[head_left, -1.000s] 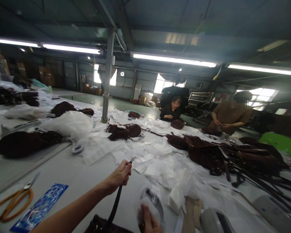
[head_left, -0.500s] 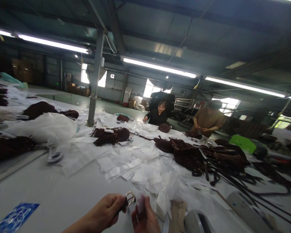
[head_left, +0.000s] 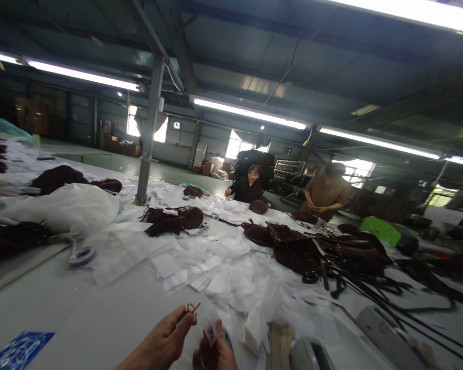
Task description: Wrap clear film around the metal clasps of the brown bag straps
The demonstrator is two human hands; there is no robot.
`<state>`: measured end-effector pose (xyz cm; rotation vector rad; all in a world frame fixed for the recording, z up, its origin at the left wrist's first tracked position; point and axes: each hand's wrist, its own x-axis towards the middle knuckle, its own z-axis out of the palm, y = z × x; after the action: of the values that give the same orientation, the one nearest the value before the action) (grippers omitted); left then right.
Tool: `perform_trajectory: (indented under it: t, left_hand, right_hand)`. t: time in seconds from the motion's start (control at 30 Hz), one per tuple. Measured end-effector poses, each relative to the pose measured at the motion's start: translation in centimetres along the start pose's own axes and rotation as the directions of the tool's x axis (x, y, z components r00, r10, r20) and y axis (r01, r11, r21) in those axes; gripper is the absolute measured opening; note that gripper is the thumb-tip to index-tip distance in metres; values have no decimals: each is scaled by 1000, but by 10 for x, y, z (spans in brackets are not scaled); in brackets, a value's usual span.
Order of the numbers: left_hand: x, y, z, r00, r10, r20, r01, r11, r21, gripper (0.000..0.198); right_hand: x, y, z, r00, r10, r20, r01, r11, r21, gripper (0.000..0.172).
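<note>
Well left of the fingers lies a blue card (head_left: pixel 18 347) at the near edge of the table (head_left: pixel 100 313), and beyond it a plastic bag (head_left: pixel 65 205) with dark fringed bags to either side. Closer in, the left hand (head_left: pixel 164 341) rises from the bottom edge, its fingers (head_left: pixel 181 321) pressed together in a pinch on a small metal clasp (head_left: pixel 190 308), which stands just above the fingertips. Just beside it, nearly touching, the right hand (head_left: pixel 212 352) holds a small clear wrap (head_left: pixel 212 331) between thumb and fingers; how tightly those fingers close I cannot tell, since the hand is cut off by the frame and blurred. Ahead of both hands spreads a litter of white papers (head_left: pixel 231 272), and right of the fingers lies a heap of brown bags (head_left: pixel 304 246) with straps (head_left: pixel 355 282) trailing toward the near edge. Well beyond, across the table, two other people stand, one in black (head_left: pixel 249 187) and one in a tan shirt (head_left: pixel 327 192), each busy with their own hands.

The risk, as I judge it: the clasp is small and gripped only at the fingertips, so a slight loosening could drop it among the papers, where it would be hard to spot. The thin wrap could also slip or tear against the metal edge
</note>
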<state>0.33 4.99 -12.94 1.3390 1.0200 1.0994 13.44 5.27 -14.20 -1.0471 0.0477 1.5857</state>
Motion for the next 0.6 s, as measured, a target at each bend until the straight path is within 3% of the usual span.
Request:
perform_trajectory:
  t: [0.1,0.27,0.33,0.6]
  left_hand:
    - [-5,5,2,998,58,26,-57,998,-38,52]
    - [-9,17,5,978,-139,156,126,988,87,57]
    - [-7,16,6,974,-144,173,122,984,132,60]
    - [-5,7,5,978,-87,190,45,976,213,47]
  right_hand:
    - [-11,-10,4,997,-68,-35,68,998,-16,38]
    - [-14,-16,1,988,-155,-17,155,987,-39,59]
    - [-9,-13,-4,986,-167,13,167,985,-51,63]
    - [2,0,-14,950,-306,55,309,950,-48,50]
